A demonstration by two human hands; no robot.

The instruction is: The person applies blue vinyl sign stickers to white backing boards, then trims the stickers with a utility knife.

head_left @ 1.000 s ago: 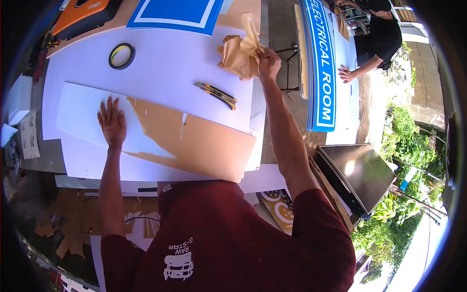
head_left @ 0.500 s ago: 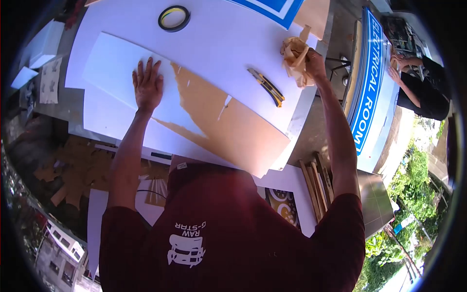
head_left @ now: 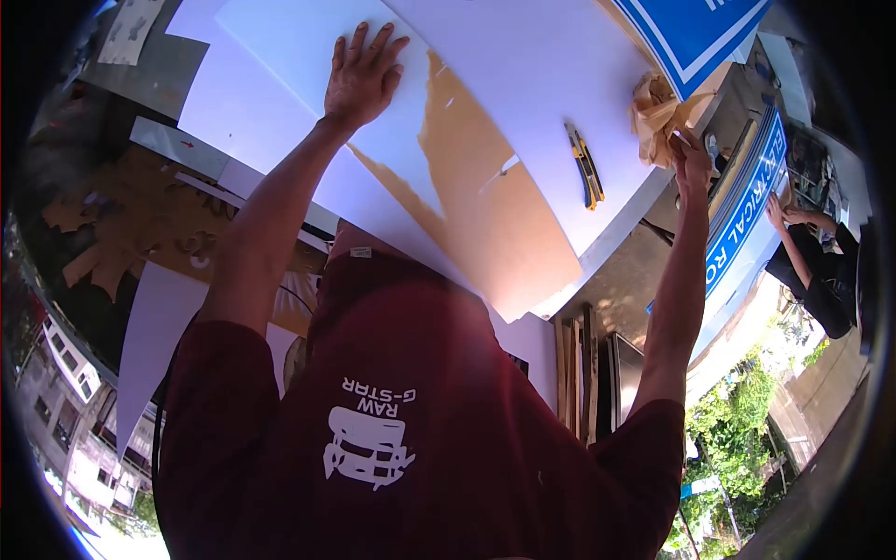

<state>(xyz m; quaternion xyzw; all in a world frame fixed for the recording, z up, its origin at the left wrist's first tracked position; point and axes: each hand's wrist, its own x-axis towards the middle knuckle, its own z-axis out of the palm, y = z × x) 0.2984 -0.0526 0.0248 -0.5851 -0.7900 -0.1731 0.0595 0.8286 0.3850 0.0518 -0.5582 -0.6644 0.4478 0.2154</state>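
My left hand (head_left: pixel 364 82) lies flat with its fingers spread on a white panel (head_left: pixel 299 56). The brown layer (head_left: pixel 485 205) of that panel shows along its right part, with a ragged edge against the white. My right hand (head_left: pixel 692 163) is at the table's right edge, its fingers closed on the near side of a crumpled wad of brown paper (head_left: pixel 655 117). Its fingertips are partly hard to make out. Between the panel and the wad lies a yellow and black utility knife (head_left: pixel 585 168), its blade end pointing away from me.
A blue and white sign (head_left: pixel 691 42) lies beyond the wad. To the right, a stack of blue signs (head_left: pixel 747 205) reads ELECTRICAL RO, with a co-worker's hands (head_left: pixel 782 213) on it. Wood strips (head_left: pixel 577 373) stand under the table. Brown scraps (head_left: pixel 103 243) lie at lower left.
The camera view has turned and shifted, so the panel and knife appear farther right and the black tape roll is out of view. Both hands keep about the same places on the table.
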